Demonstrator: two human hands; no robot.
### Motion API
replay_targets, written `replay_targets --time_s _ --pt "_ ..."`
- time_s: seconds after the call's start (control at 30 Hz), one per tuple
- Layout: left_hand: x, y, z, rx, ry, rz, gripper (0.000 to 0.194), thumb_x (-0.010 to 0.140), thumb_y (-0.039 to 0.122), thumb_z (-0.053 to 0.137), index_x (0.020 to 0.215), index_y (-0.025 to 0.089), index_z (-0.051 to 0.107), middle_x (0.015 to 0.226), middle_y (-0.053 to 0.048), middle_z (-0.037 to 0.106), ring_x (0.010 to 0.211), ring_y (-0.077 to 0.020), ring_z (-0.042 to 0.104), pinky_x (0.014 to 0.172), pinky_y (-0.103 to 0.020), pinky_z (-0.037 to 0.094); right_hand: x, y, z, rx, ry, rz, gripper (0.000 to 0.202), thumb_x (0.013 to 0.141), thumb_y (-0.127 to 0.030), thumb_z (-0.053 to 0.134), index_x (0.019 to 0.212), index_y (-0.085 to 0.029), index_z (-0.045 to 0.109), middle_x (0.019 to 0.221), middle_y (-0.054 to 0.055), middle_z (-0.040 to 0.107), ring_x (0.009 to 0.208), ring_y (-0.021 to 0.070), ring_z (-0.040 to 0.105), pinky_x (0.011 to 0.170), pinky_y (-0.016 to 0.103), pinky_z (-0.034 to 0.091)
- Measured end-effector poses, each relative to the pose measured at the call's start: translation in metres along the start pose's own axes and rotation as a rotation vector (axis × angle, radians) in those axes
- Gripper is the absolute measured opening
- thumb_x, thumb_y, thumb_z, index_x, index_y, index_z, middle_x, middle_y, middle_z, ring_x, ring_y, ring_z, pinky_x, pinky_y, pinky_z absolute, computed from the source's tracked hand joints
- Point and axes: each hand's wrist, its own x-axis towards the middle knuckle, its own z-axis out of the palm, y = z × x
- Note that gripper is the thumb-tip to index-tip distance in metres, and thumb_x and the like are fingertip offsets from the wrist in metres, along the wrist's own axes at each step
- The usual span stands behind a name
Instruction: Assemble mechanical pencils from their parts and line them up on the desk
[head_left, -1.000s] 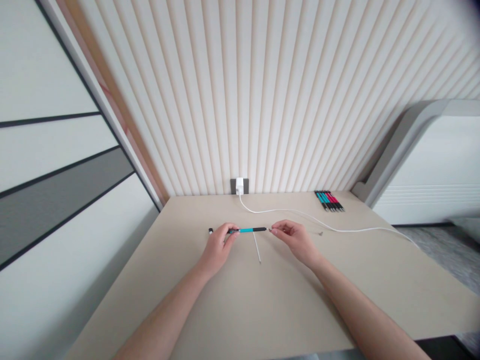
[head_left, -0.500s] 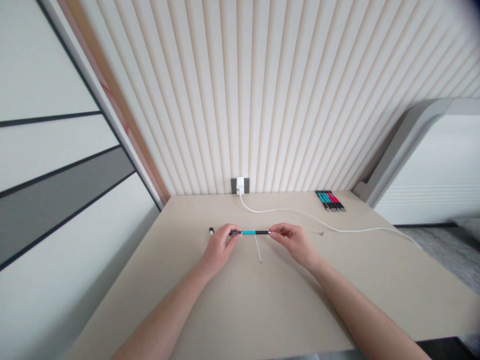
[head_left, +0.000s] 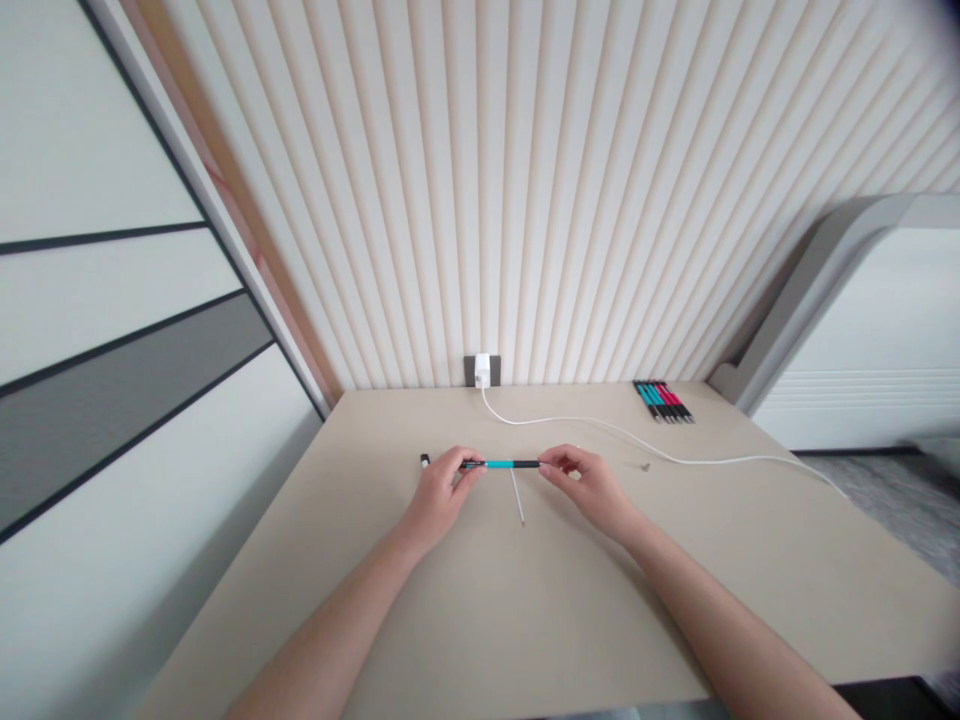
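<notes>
A black and turquoise pen (head_left: 501,464) is held level above the table between both hands. My left hand (head_left: 448,490) pinches its left end, and my right hand (head_left: 581,480) has its fingertips closed on the right end. Below the pen a thin white rod (head_left: 518,500), like a refill, lies on the table. A small black and white piece (head_left: 425,460) rests just left of my left hand, partly hidden by it. To the right of my right hand is a tiny grey piece (head_left: 645,467), too small to make out.
Several turquoise, red and black pens (head_left: 664,401) lie in a row at the back right of the beige table (head_left: 465,620). A white charger (head_left: 482,371) sits in the wall socket, and its white cable (head_left: 697,461) runs across to the right edge.
</notes>
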Motion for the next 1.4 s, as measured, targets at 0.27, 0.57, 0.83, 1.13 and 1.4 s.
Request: replay_targets --time_s 0.27,0.57,0.83,1.13,1.4 --pt "-0.001 -0.0019 0.0016 -0.018 -0.033 0.022 0.009 0.088 0.025 0.055 0.092 0.02 0.061 0.087 -0.003 0.069 0.079 -0.0163 0.063 0.076 -0.029 0.051 -0.0001 0.0022 0.0011 -0.043 -0.036 0.058 0.05 0.094 -0.05 0.037 0.07 -0.018 0.067 0.072 0.005 0.069 0.069 0.0184 0.062 0.066 0.029 0.044" --pt "-0.0012 -0.0034 0.001 -0.007 -0.022 0.022 0.007 0.089 0.024 0.055 0.093 0.021 0.06 0.088 -0.002 0.068 0.08 -0.016 0.063 0.076 -0.029 0.051 -0.0011 -0.0038 -0.0029 -0.044 -0.028 -0.028 0.027 0.087 -0.044 0.055 0.089 -0.021 0.069 0.081 0.003 0.069 0.075 0.0178 0.06 0.071 0.029 0.045" --pt "-0.0019 -0.0044 0.001 0.015 -0.058 0.074 0.008 0.089 0.024 0.055 0.094 0.021 0.06 0.089 -0.003 0.067 0.082 -0.0166 0.064 0.078 -0.029 0.051 -0.0031 -0.0004 -0.0001 -0.053 -0.094 0.053 0.053 0.095 -0.05 0.034 0.07 -0.018 0.067 0.068 0.004 0.068 0.065 0.0169 0.061 0.064 0.028 0.044" --pt "-0.002 -0.007 0.0027 -0.003 -0.024 0.045 0.007 0.089 0.023 0.055 0.094 0.02 0.06 0.088 -0.002 0.067 0.081 -0.0156 0.063 0.076 -0.028 0.05 -0.0016 -0.0051 -0.0036 -0.092 -0.02 -0.069 0.021 0.086 -0.039 0.058 0.091 -0.021 0.067 0.085 0.003 0.069 0.08 0.0177 0.06 0.075 0.029 0.045" --pt "-0.0023 -0.0037 0.0023 -0.005 -0.061 0.096 0.007 0.089 0.021 0.056 0.094 0.019 0.06 0.088 -0.002 0.066 0.083 -0.0156 0.063 0.077 -0.027 0.049 -0.0038 0.0014 0.0005 -0.103 -0.083 0.037 0.052 0.097 -0.045 0.034 0.064 -0.017 0.062 0.063 0.003 0.064 0.061 0.0147 0.058 0.063 0.027 0.042"
